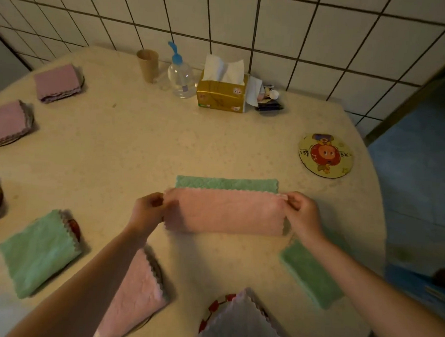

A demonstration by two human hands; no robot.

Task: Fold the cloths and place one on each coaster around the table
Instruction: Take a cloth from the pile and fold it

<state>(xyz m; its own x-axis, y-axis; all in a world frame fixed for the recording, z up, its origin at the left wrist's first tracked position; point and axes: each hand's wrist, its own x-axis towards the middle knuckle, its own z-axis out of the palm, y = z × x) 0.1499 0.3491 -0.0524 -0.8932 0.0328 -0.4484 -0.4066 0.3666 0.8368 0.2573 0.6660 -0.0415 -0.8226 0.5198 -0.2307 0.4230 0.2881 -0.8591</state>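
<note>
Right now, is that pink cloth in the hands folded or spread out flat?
Folded, partway. The pink cloth is a narrow doubled strip, both hands pinching its ends: left hand, right hand.

Nothing here reads clearly to me. The gold tissue box (221,96), well beyond my left hand (148,211) at the far edge of the counter (140,143), carries small red and white marks and a green patch at its lower corner, all too blurred to make out. The round coaster (325,155), beyond my right hand (302,215), shows a cartoon figure with small dark characters on either side of it, too small to read. The clear pump bottle (180,77) beside the box has a small label I cannot read either.
</note>
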